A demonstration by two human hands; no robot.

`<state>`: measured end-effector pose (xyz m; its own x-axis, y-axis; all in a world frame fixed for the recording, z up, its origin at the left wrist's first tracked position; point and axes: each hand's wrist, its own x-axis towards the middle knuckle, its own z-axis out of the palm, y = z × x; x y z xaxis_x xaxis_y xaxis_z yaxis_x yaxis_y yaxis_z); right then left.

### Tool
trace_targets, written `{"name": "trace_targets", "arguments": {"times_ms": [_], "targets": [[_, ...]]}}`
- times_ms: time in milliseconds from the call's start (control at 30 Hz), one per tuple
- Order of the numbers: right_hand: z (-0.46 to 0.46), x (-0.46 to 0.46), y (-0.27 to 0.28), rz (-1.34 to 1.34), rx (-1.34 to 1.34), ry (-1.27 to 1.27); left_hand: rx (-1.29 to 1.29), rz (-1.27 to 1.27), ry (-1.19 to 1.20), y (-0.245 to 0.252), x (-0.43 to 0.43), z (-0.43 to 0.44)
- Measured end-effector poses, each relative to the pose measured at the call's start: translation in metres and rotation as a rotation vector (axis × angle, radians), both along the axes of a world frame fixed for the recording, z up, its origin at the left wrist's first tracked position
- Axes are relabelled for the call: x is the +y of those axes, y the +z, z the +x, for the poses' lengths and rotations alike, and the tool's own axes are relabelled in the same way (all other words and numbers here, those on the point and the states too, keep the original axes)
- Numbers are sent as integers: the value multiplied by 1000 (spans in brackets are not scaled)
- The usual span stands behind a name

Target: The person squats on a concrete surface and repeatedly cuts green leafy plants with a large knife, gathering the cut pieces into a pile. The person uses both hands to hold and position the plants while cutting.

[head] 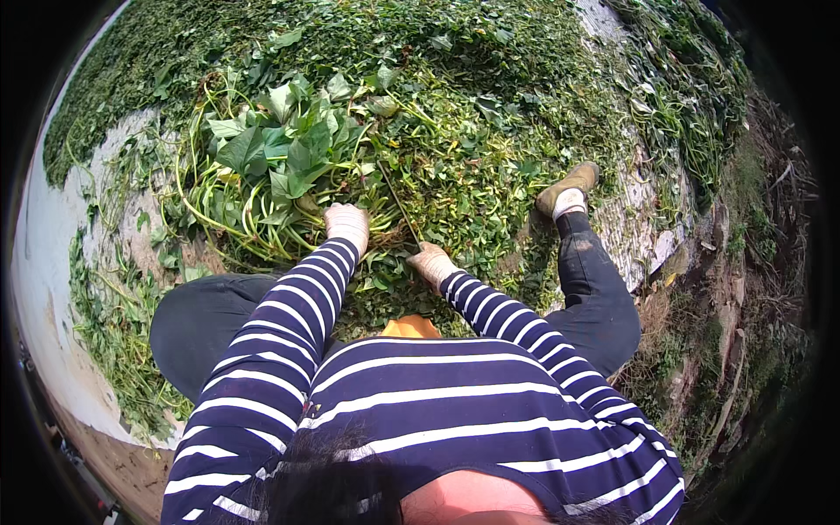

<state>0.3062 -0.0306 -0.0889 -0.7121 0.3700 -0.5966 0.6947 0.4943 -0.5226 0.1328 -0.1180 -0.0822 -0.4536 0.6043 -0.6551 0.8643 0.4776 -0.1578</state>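
Observation:
My left hand [347, 225], in a pale work glove, is closed on a bundle of leafy green vines [279, 164] with long pale stems, lying in front of my left knee. Brown, rootlike stem ends stick out to the right of that fist. My right hand [432, 262], gloved too, grips the near end of a long, thin dark blade [398, 203]. The blade points away from me and slightly left, beside the stem ends. Its handle is hidden in the glove. Chopped leaves and stems [472, 190] lie thickly under and beyond both hands.
I sit on the ground with my knees apart, my right shoe [569, 187] out to the right. Something orange [411, 327] shows beneath my shirt hem. Pale sheeting [49, 230] lies at the left. More long vines [682, 138] lie at the upper right, beside a rough bank [728, 341] with dry stalks.

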Motion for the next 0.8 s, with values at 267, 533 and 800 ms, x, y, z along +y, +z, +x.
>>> {"name": "trace_targets", "arguments": {"times_ms": [267, 533, 800], "targets": [[68, 149, 8, -428, -13, -240, -150, 82, -358, 40, 9, -14], [132, 335, 92, 753, -295, 4, -108, 312, -514, 53, 94, -106], [178, 353, 41, 692, -593, -109, -155, -61, -253, 41, 109, -146]]}}
